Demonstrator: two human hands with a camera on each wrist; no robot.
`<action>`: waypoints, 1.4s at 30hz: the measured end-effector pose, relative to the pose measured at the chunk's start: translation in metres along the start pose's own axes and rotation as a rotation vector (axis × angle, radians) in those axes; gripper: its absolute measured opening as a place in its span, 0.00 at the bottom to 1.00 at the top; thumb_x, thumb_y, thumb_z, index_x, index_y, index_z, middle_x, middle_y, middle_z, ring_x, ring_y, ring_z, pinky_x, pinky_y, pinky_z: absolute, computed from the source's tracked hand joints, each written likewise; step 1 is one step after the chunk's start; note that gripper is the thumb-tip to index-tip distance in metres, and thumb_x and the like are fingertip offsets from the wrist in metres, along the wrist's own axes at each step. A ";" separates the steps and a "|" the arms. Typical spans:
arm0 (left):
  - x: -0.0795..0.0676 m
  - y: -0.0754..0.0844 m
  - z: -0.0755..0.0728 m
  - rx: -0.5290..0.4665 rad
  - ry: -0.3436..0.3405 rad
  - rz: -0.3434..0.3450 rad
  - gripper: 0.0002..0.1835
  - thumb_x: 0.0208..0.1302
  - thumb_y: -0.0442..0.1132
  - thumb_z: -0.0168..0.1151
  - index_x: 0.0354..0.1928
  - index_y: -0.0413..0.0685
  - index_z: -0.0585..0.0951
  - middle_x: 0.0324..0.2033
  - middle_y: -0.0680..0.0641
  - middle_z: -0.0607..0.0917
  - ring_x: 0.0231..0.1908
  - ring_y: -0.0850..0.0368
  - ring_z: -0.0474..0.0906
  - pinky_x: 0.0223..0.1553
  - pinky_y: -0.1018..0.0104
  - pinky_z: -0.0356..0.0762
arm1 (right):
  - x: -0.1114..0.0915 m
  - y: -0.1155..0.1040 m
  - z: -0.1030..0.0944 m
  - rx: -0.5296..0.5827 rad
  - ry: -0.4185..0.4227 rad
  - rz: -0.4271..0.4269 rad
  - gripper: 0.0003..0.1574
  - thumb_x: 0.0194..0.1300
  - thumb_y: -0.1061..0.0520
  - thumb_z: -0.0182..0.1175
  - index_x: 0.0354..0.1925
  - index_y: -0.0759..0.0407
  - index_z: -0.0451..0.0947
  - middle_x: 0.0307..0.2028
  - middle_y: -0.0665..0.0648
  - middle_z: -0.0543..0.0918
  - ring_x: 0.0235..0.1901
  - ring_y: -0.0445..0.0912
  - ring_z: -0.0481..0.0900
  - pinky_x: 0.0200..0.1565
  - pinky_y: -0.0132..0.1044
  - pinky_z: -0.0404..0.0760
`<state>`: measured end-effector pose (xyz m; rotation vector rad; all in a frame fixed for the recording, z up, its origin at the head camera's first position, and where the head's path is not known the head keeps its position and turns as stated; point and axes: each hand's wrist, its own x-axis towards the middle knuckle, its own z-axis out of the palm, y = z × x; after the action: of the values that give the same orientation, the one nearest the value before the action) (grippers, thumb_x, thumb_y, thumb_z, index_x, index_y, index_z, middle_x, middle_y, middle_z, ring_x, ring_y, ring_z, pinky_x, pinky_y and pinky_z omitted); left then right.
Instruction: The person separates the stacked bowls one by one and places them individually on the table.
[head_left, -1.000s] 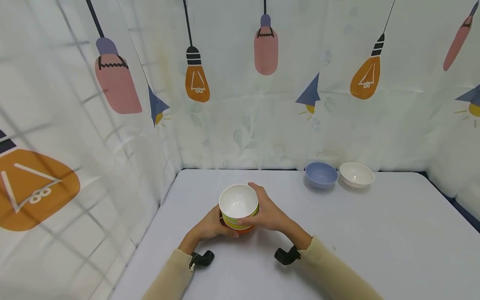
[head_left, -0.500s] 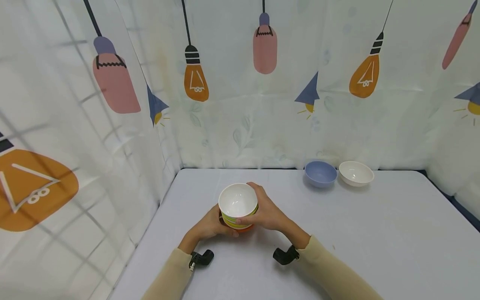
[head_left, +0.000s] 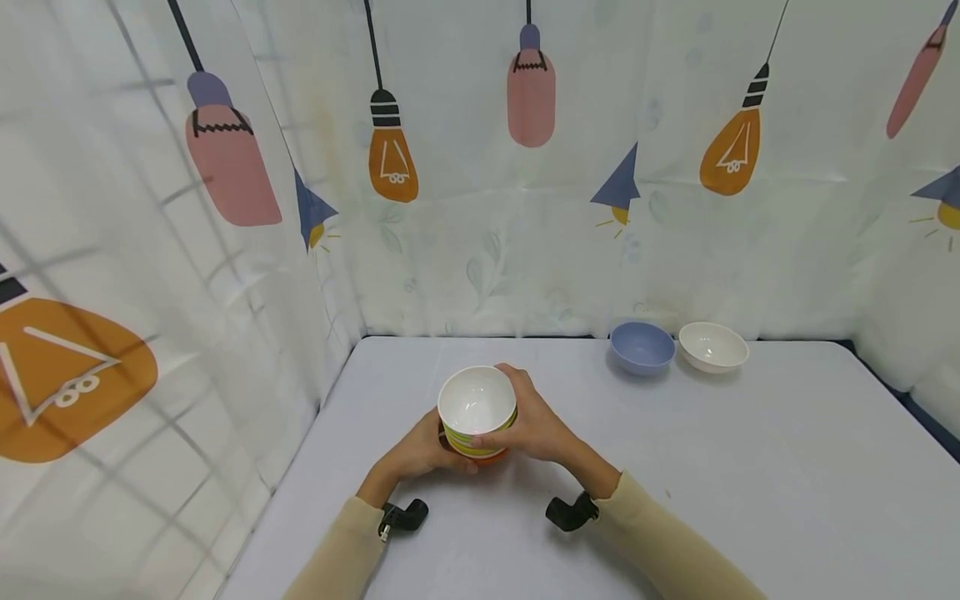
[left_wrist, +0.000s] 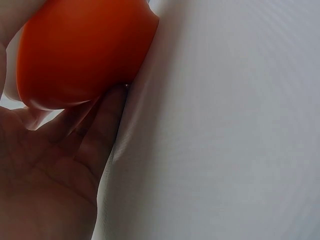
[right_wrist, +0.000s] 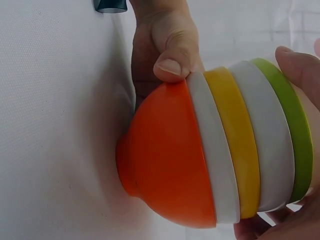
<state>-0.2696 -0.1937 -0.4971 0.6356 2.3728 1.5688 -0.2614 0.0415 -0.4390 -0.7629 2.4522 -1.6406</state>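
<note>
A stack of nested bowls (head_left: 477,400) stands near the middle of the table, between both hands. At its bottom is an orange bowl (right_wrist: 165,155); above it come white, yellow (right_wrist: 239,145), white and green (right_wrist: 295,140) bands, and the top bowl is white inside. My left hand (head_left: 423,450) holds the orange bowl low on the left, its thumb at the orange rim in the right wrist view. Around the upper bowls, from the right, curls my right hand (head_left: 536,425), thumb in front and fingers toward the far rim. The orange bowl's foot is at the tablecloth.
A blue bowl (head_left: 642,348) and a white bowl (head_left: 713,347) stand side by side at the table's back edge, right of centre. Behind and left hangs a printed curtain (head_left: 480,250). The white table (head_left: 712,483) extends to the right.
</note>
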 end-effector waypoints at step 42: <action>0.002 -0.001 0.000 0.076 -0.025 0.063 0.55 0.37 0.47 0.83 0.68 0.72 0.58 0.57 0.60 0.76 0.60 0.59 0.72 0.68 0.45 0.59 | 0.001 -0.014 -0.039 0.025 0.074 -0.031 0.71 0.39 0.44 0.80 0.73 0.45 0.48 0.64 0.48 0.67 0.58 0.50 0.74 0.58 0.51 0.75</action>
<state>-0.2713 -0.1931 -0.4980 0.7486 2.4264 1.4929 -0.2709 0.0699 -0.4103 -0.7538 2.4761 -1.7371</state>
